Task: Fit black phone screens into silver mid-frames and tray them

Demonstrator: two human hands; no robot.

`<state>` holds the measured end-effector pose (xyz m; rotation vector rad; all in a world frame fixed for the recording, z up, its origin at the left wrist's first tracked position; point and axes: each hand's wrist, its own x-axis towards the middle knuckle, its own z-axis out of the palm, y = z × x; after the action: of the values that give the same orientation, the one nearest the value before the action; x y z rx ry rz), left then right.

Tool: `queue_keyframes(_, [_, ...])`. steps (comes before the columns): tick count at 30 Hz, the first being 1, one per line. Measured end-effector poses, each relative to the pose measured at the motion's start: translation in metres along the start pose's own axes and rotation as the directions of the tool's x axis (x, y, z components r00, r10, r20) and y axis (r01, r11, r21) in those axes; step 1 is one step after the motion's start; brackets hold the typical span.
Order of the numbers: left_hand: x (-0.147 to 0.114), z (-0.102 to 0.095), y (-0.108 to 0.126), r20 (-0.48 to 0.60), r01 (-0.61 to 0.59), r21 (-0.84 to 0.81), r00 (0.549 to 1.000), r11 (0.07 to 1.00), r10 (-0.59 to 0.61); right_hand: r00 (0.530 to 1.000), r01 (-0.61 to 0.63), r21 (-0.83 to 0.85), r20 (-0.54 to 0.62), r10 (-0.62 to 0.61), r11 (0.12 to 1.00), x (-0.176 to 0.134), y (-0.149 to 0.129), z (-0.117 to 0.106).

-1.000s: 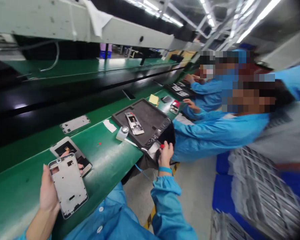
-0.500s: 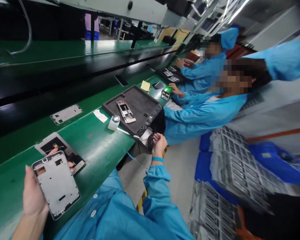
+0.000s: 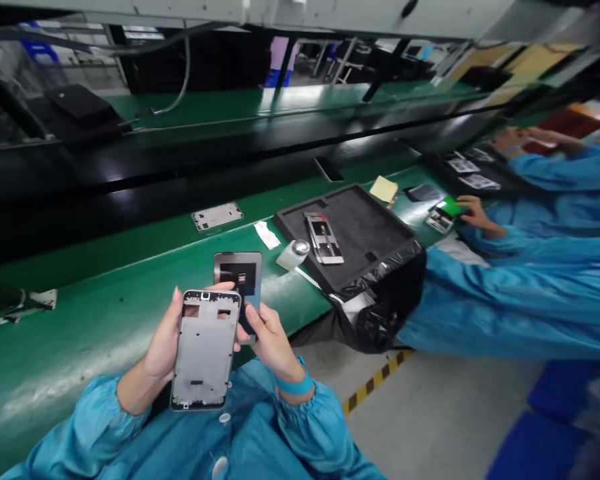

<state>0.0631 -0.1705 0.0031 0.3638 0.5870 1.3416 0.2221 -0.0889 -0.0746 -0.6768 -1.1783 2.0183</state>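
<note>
My left hand is closed around a pale grey phone mid-frame, held upright with its cut-outs toward me. Just behind it, a silver-edged phone screen assembly with a dark inner face is pinched in my right hand, thumb on its lower right edge. The two parts overlap in view; my left fingertips reach behind the frame beside the assembly, and whether they touch it I cannot tell. A blue band circles my right wrist.
To the right are a black foam tray with phone parts, a pump bottle and a black plastic bag. Another frame and a white scrap lie on the green bench. A co-worker's hand holds a green-and-silver part.
My right hand has left the black bag and come left to grip the screen assembly. My left hand still holds the mid-frame, now more upright. The view has swung left.
</note>
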Motion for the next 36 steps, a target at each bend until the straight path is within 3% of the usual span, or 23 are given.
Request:
queue_keyframes(4, [-0.010,0.014,0.013,-0.022,-0.171,-0.058,0.985,0.984,0.170,0.991,-0.028,0.202,-0.121,0.053,0.979,-0.010,-0.007,0.004])
queue_keyframes(6, [-0.013,0.020,0.020,-0.026,-0.228,-0.082,0.974,0.970,0.227,0.991,-0.050,0.218,-0.114,0.076,0.975,-0.017,-0.014,0.003])
queue_keyframes(9, [-0.017,0.028,0.027,0.002,-0.239,-0.108,0.971,0.965,0.240,0.998,-0.038,0.082,-0.039,0.041,0.996,-0.024,-0.020,-0.007])
queue_keyframes(13, [-0.019,0.034,0.028,0.011,-0.262,-0.089,0.965,0.961,0.264,0.993,0.120,-0.248,0.020,-0.119,0.961,-0.030,-0.029,-0.027])
queue_keyframes(16, [-0.016,0.034,0.030,-0.005,-0.269,-0.046,0.963,0.962,0.269,0.970,0.242,-0.440,0.083,-0.229,0.865,-0.036,-0.045,-0.036])
queue_keyframes(20, [-0.001,0.025,0.033,-0.078,-0.363,0.017,0.929,0.932,0.363,0.916,0.402,-0.648,0.286,-0.282,0.647,-0.033,-0.073,-0.029])
queue_keyframes(23, [0.013,0.014,0.034,-0.178,-0.452,0.071,0.871,0.889,0.457,0.877,0.477,-0.690,0.417,-0.240,0.544,-0.025,-0.086,-0.018])
queue_keyframes(26, [0.019,0.007,0.035,-0.224,-0.515,0.104,0.821,0.851,0.525,0.864,0.501,-0.723,0.455,-0.217,0.476,-0.019,-0.091,-0.011])
queue_keyframes(36, [0.014,0.002,0.049,-0.219,-0.607,0.179,0.742,0.774,0.633,0.841,0.528,-0.738,0.524,-0.136,0.420,-0.012,-0.102,-0.012])
